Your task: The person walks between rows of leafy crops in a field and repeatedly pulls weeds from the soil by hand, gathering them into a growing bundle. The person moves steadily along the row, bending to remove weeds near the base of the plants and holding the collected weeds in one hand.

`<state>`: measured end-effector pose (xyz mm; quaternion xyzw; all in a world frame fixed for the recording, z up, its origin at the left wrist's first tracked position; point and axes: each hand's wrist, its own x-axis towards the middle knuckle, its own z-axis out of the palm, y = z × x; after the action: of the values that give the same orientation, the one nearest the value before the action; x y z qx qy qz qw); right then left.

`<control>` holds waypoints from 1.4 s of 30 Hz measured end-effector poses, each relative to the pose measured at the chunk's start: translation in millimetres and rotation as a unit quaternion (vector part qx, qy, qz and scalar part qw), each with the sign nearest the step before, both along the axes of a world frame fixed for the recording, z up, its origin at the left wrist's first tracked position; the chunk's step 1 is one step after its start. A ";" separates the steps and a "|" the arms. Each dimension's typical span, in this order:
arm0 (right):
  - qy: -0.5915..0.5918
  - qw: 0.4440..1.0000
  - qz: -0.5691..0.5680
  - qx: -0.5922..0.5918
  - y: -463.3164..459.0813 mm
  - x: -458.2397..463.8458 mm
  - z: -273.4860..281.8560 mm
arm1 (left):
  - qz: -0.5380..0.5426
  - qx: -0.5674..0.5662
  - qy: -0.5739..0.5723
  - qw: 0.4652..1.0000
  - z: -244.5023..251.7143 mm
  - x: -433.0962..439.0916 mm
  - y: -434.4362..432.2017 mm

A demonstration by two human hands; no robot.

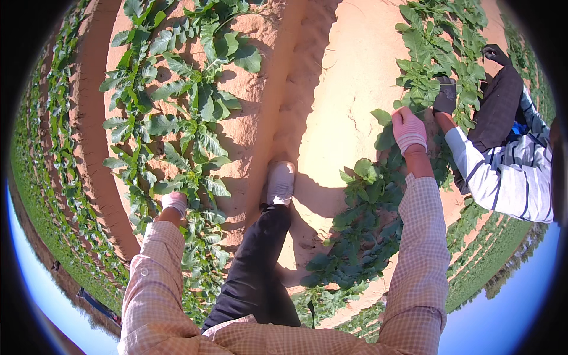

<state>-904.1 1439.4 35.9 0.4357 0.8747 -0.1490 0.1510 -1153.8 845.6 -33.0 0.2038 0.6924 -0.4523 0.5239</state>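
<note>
My left hand (174, 202), in a pale pink work glove, reaches in among the leafy green crop plants (191, 128) of the left row. Leaves hide its fingers, so its grip cannot be made out. On the other side, my right hand (407, 126), in a matching glove, is at the leaves of the right row (419, 44). Its fingers are bent in, and whether they pinch a leaf or stem does not show. Just beyond it is a co-worker's dark-gloved hand (445, 95) among the same leaves.
A co-worker in a striped shirt (510, 177) crouches at the right row, with another dark-gloved hand (496, 54) farther up. A sandy furrow (301, 88) runs between the rows, and my shoe (281, 179) stands in it. More crop rows (62, 124) lie to the left.
</note>
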 end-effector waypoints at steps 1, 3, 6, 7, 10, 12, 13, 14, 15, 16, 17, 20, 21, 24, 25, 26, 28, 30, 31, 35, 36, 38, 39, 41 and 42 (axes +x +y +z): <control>-0.105 0.994 0.007 0.021 25.2 -14.7 -21.5 | 0.034 0.008 0.016 0.999 -2.8 -1.0 2.5; -0.260 0.964 0.048 -0.001 54.4 -40.6 -55.1 | 0.024 0.021 0.011 0.999 -7.0 -2.1 -9.1; -0.363 0.920 -0.100 -0.112 60.3 -82.4 -64.7 | 0.023 -0.014 -0.173 0.985 11.0 -15.8 -12.0; -0.333 0.933 -0.081 -0.105 56.9 -92.8 -70.5 | 0.051 -0.013 -0.194 0.980 -1.3 -15.5 -49.9; -0.313 0.944 -0.071 -0.078 74.4 -52.4 -79.8 | 0.035 0.101 -0.118 0.987 60.4 -89.7 101.7; -0.321 0.941 -0.062 -0.083 78.5 -42.6 -74.2 | 0.097 0.450 0.130 0.878 75.0 -149.7 191.4; -0.330 0.939 -0.048 -0.081 79.3 -43.6 -71.8 | 0.072 0.557 0.186 0.806 75.6 -183.2 238.8; -0.322 0.942 -0.047 -0.081 82.6 -43.8 -71.9 | 0.050 0.612 0.206 0.762 68.8 -219.5 278.9; -0.310 0.946 -0.040 -0.087 82.2 -47.2 -81.0 | 0.017 0.621 0.227 0.750 61.1 -257.7 310.4; -0.306 0.947 -0.035 -0.092 80.8 -45.2 -88.3 | 0.023 0.551 0.219 0.805 56.0 -292.3 342.6; -0.321 0.941 -0.032 -0.099 78.1 -45.9 -98.5 | 0.039 0.428 0.215 0.877 50.1 -319.6 360.6; -0.345 0.926 -0.132 -0.083 72.7 -66.0 -89.0 | 0.177 0.299 0.197 0.917 4.7 -344.7 384.9; -0.357 0.922 -0.126 -0.083 70.3 -65.5 -80.7 | 0.156 0.291 0.185 0.926 0.1 -342.4 394.0; -0.400 0.902 -0.130 -0.099 78.8 -56.0 -77.2 | 0.155 0.290 0.129 0.936 -2.1 -351.7 413.3; -0.402 0.900 -0.136 -0.103 75.6 -61.6 -76.3 | 0.151 0.283 0.135 0.938 -5.1 -353.7 410.8; -0.403 0.898 -0.141 -0.106 71.8 -67.2 -73.6 | 0.170 0.269 0.129 0.939 -6.6 -355.7 408.5; -0.397 0.903 -0.141 -0.087 69.5 -80.0 -68.8 | 0.158 0.241 0.105 0.952 -2.4 -363.4 410.9; -0.416 0.894 -0.130 -0.099 66.5 -84.8 -70.0 | 0.135 0.203 0.082 0.966 6.1 -366.7 413.7; -0.441 0.879 -0.129 -0.127 70.4 -84.9 -69.7 | 0.142 0.187 0.076 0.969 5.0 -367.2 416.3; -0.415 0.897 -0.099 -0.113 75.7 -58.7 -85.8 | 0.127 0.199 0.071 0.969 -8.3 -367.1 418.4; -0.438 0.881 -0.098 -0.152 81.1 -52.9 -85.0 | 0.117 0.187 0.037 0.975 -1.4 -368.9 424.7; -0.490 0.834 -0.058 -0.245 84.7 -61.1 -78.3 | 0.115 0.166 0.006 0.979 11.1 -373.3 431.0; -0.517 0.803 -0.019 -0.295 92.9 -86.2 -73.3 | 0.121 0.161 0.011 0.979 12.9 -375.6 432.2; -0.567 0.727 0.049 -0.385 102.7 -147.0 -50.8 | 0.121 0.164 0.009 0.979 11.4 -375.4 433.0; -0.454 0.814 0.101 -0.348 100.5 -193.4 -28.2 | 0.118 0.164 0.008 0.979 14.3 -376.0 429.9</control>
<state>-1097.5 1539.9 7.7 0.2812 0.6352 -0.2126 0.6872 -1529.8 1275.5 -18.7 0.2003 0.7807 -0.2687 0.5275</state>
